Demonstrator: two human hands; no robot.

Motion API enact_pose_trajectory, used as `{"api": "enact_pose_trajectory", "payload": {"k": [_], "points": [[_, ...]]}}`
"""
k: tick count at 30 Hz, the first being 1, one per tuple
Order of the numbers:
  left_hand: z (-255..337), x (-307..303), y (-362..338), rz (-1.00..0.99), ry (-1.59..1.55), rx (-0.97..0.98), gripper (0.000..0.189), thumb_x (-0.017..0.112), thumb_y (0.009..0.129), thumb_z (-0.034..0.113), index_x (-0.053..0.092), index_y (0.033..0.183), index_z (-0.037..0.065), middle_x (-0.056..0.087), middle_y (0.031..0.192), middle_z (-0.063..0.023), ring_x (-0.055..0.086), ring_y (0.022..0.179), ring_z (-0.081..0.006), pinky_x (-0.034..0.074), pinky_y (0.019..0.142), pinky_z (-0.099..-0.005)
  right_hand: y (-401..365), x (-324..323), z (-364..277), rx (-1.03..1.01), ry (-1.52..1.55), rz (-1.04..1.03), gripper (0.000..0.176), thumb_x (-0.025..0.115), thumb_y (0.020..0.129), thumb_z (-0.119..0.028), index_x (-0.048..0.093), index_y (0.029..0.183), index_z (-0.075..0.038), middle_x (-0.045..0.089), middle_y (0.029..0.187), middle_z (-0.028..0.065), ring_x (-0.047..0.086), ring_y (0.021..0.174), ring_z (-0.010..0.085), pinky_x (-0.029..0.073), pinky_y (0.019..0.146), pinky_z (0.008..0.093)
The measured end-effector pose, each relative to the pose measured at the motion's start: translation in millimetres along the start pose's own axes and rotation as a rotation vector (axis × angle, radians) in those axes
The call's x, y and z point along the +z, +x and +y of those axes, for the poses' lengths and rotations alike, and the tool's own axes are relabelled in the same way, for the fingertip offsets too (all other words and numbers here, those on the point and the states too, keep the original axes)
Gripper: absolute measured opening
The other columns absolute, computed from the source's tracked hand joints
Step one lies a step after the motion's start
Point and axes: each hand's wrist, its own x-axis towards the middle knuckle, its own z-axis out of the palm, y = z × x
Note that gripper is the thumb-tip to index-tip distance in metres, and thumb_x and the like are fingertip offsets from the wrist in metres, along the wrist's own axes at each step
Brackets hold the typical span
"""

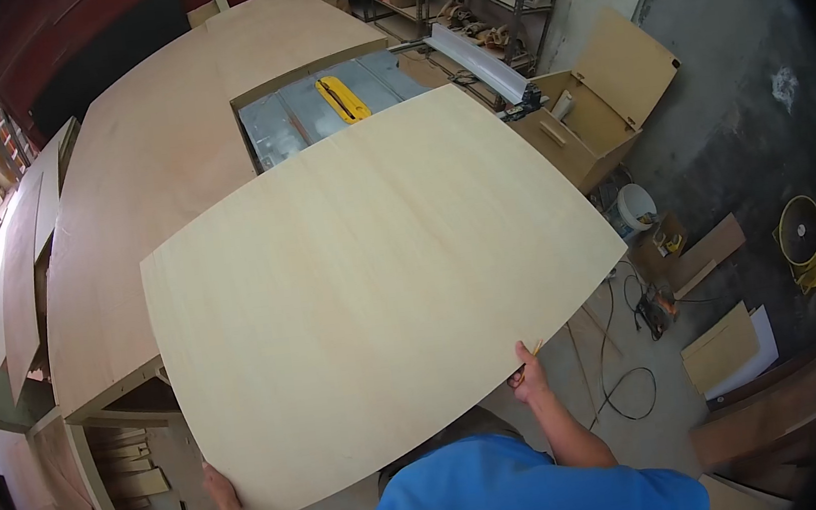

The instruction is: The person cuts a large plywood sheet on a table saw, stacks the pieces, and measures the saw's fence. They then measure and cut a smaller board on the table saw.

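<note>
A large pale plywood sheet [382, 288] spans the middle of the view, its far part over the workbench and table saw. My left hand [220, 486] grips the sheet's near left edge, with the fingers partly hidden beneath it. On the near right edge, my right hand [530, 374] is closed around the sheet with the thumb on top. A thin yellow stick, perhaps a pencil [537, 347], also shows at my right hand. Beyond the sheet lies the grey table saw top [287, 118] with a yellow blade insert [342, 99].
A broad wooden workbench [145, 154] surrounds the saw. Wood offcuts [147, 481] lie on a lower shelf at left. To the right stand an open wooden box [602, 102], a white bucket [636, 207] and a yellow fan [804, 240]. A cable [635, 395] loops across the floor.
</note>
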Motion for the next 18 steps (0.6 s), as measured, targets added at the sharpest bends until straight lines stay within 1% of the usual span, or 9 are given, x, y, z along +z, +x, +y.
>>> {"api": "enact_pose_trajectory", "payload": {"k": [3, 5, 7, 9, 10, 12, 15, 17, 18], "points": [[-12, 35, -24, 0.021, -0.095, 0.057, 0.065, 0.035, 0.106, 0.047, 0.064, 0.114, -0.011, 0.071, 0.104, -0.0197, 0.065, 0.091, -0.0268, 0.050, 0.083, -0.0407, 8, -23, -21, -0.010, 0.010, 0.069, 0.032, 0.068, 0.091, -0.046, 0.058, 0.080, -0.018, 0.051, 0.055, -0.0055, 0.040, 0.037, 0.0058, 0.029, 0.033, 0.0217], [0, 51, -51, 0.016, -0.072, 0.006, 0.066, 0.035, 0.106, 0.047, 0.065, 0.113, -0.011, 0.071, 0.101, -0.0191, 0.065, 0.091, -0.0260, 0.050, 0.083, -0.0402, 12, -38, -34, -0.017, -0.021, 0.101, 0.032, 0.068, 0.090, -0.047, 0.058, 0.080, -0.018, 0.052, 0.055, -0.0054, 0.040, 0.037, 0.0055, 0.029, 0.033, 0.0215], [18, 67, -60, -0.006, -0.106, -0.019, 0.064, 0.036, 0.106, 0.045, 0.065, 0.112, -0.011, 0.072, 0.099, -0.0186, 0.064, 0.091, -0.0253, 0.050, 0.083, -0.0394, 22, -47, -52, -0.056, -0.076, 0.103, 0.033, 0.067, 0.090, -0.049, 0.058, 0.081, -0.019, 0.052, 0.056, -0.0053, 0.040, 0.037, 0.0052, 0.028, 0.033, 0.0211], [28, 82, -61, -0.056, -0.181, -0.035, 0.060, 0.039, 0.106, 0.043, 0.066, 0.111, -0.011, 0.072, 0.098, -0.0182, 0.064, 0.091, -0.0246, 0.050, 0.082, -0.0384, 32, -49, -66, -0.052, -0.134, 0.137, 0.033, 0.064, 0.091, -0.050, 0.058, 0.081, -0.019, 0.053, 0.056, -0.0054, 0.041, 0.037, 0.0053, 0.027, 0.032, 0.0208], [33, 86, -58, -0.127, -0.154, 0.009, 0.057, 0.041, 0.106, 0.040, 0.066, 0.113, -0.010, 0.072, 0.099, -0.0178, 0.064, 0.091, -0.0244, 0.050, 0.081, -0.0378, 35, -51, -75, -0.051, -0.167, 0.157, 0.034, 0.063, 0.092, -0.051, 0.057, 0.080, -0.019, 0.053, 0.057, -0.0054, 0.041, 0.037, 0.0053, 0.027, 0.031, 0.0207], [41, 95, -56, -0.259, -0.106, 0.090, 0.050, 0.045, 0.105, 0.035, 0.064, 0.116, -0.010, 0.072, 0.101, -0.0170, 0.064, 0.090, -0.0239, 0.050, 0.080, -0.0365, 39, -48, -86, -0.061, -0.152, 0.169, 0.032, 0.064, 0.091, -0.048, 0.057, 0.082, -0.019, 0.051, 0.058, -0.0051, 0.040, 0.038, 0.0057, 0.026, 0.033, 0.0218], [60, 112, -47, -0.258, -0.171, 0.210, 0.043, 0.048, 0.104, 0.025, 0.056, 0.129, -0.008, 0.068, 0.116, -0.0185, 0.064, 0.098, -0.0230, 0.050, 0.086, -0.0341, 45, -38, -90, -0.073, -0.143, 0.180, 0.032, 0.066, 0.090, -0.047, 0.056, 0.082, -0.018, 0.050, 0.058, -0.0044, 0.038, 0.039, 0.0069, 0.026, 0.034, 0.0236], [73, 127, -47, -0.189, -0.209, 0.304, 0.044, 0.046, 0.104, 0.020, 0.047, 0.139, -0.006, 0.062, 0.127, -0.0197, 0.061, 0.107, -0.0229, 0.048, 0.092, -0.0335, 49, -33, -84, -0.073, -0.173, 0.182, 0.032, 0.066, 0.090, -0.046, 0.056, 0.082, -0.018, 0.049, 0.058, -0.0038, 0.038, 0.039, 0.0077, 0.026, 0.034, 0.0245], [78, 134, -47, -0.155, -0.230, 0.345, 0.046, 0.045, 0.104, 0.018, 0.042, 0.144, -0.004, 0.059, 0.132, -0.0203, 0.060, 0.112, -0.0228, 0.047, 0.095, -0.0332, 51, -35, -69, -0.068, -0.210, 0.178, 0.032, 0.067, 0.090, -0.046, 0.055, 0.082, -0.017, 0.048, 0.058, -0.0034, 0.038, 0.039, 0.0081, 0.026, 0.034, 0.0248]]}}
